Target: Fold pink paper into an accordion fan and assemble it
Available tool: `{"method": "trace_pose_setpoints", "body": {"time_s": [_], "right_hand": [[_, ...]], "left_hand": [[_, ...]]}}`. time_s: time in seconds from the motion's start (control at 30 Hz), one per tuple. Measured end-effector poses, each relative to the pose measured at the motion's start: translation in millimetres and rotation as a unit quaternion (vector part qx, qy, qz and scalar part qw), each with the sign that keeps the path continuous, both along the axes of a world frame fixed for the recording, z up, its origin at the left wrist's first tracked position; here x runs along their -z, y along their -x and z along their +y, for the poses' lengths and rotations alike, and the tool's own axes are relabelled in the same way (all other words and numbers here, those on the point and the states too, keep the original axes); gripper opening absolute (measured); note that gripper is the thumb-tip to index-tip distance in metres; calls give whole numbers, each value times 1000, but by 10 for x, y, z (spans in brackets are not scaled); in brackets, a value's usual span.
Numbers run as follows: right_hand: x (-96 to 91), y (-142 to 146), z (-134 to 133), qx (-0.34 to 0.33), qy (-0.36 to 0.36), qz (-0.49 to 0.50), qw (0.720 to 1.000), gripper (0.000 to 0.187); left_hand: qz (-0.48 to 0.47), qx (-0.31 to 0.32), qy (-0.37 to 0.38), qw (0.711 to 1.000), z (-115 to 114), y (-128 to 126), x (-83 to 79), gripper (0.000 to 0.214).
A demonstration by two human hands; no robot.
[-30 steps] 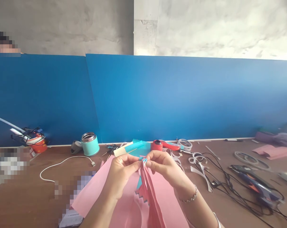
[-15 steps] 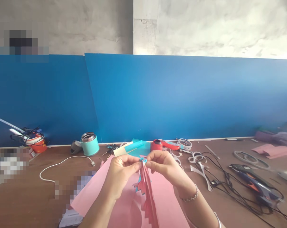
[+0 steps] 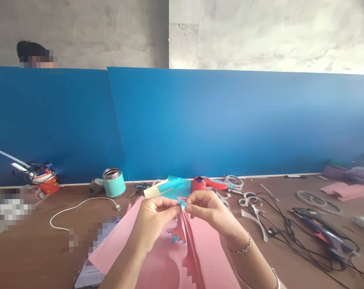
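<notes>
Folded pink paper (image 3: 190, 247) with zigzag-cut edges hangs down between my hands, over larger pink sheets (image 3: 158, 257). At its top is a small blue paper piece (image 3: 182, 204). Thumb and finger of my left hand (image 3: 153, 218) pinch that top from the left side. From the right, my right hand (image 3: 210, 210) pinches the same spot, its thumb against the blue piece. A toothed pink-and-blue part (image 3: 176, 235) dangles below my left fingertips. The exact contact between the fingertips and the paper is partly hidden.
A red tape dispenser (image 3: 199, 183) and blue paper (image 3: 182, 188) lie beyond my hands. To the right are paper strips (image 3: 257, 218), black cables (image 3: 287, 224) and a glue gun (image 3: 326, 237). Leftward stand a turquoise flask (image 3: 113, 184) and a white cable (image 3: 79, 204). A blue partition (image 3: 230, 124) rises behind.
The toothed pink-and-blue part has swung and turned slightly, showing more blue at its lower end. Both hands keep their pinch in nearly the same place.
</notes>
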State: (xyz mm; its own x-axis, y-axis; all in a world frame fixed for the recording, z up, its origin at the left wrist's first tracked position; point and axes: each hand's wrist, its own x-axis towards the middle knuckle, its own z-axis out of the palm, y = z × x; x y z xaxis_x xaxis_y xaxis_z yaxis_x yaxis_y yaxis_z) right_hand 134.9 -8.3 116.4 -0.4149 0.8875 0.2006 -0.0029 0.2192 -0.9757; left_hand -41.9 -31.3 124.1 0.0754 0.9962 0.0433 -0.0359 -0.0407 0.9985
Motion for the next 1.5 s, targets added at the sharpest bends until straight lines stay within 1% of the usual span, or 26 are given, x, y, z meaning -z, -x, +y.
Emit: {"method": "trace_pose_setpoints", "body": {"time_s": [0.23, 0.5, 0.77, 0.93, 1.2, 1.33, 1.5], "right_hand": [[13, -2, 9, 1, -2, 2, 1000, 22], [7, 1, 6, -10, 5, 9, 1000, 22], [0, 5, 4, 11, -9, -3, 1000, 23], [-11, 3, 5, -1, 0, 9, 1000, 24], [-3, -1, 7, -11, 3, 20, 1000, 23], [-8, 0, -1, -8, -4, 16, 1000, 22], [-23, -12, -12, -21, 2, 18, 1000, 22]], "left_hand": [[0, 0, -8, 1000, -11, -3, -4, 17], [1, 5, 2, 1000, -7, -2, -12, 20], [-5, 22, -4, 1000, -25, -8, -16, 20], [-17, 32, -24, 999, -21, -4, 3, 15], [-20, 50, -18, 998, -21, 10, -13, 16], [-17, 48, -21, 998, -28, 8, -29, 17], [-7, 44, -19, 999, -43, 18, -42, 17]]}}
